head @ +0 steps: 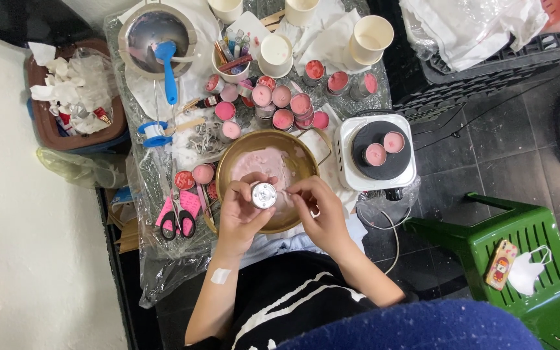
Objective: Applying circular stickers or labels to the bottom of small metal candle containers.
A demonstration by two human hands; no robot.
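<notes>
My left hand (241,217) grips a small round silver tin (264,195), held bottom-up over a wide brass bowl (231,159) that contains pale pink wax. My right hand (319,210) is beside the tin, its fingertips touching or nearly touching the tin's right edge. Several small tins of pink wax (282,97) stand in a cluster on the table beyond the bowl.
A white hot plate (345,162) with two pink-filled tins stands right of the bowl. Scissors (178,217) with black handles lie left. A metal pot (157,32) with a blue spatula and paper cups (371,39) are at the back. A green plastic chair (526,259) stands right.
</notes>
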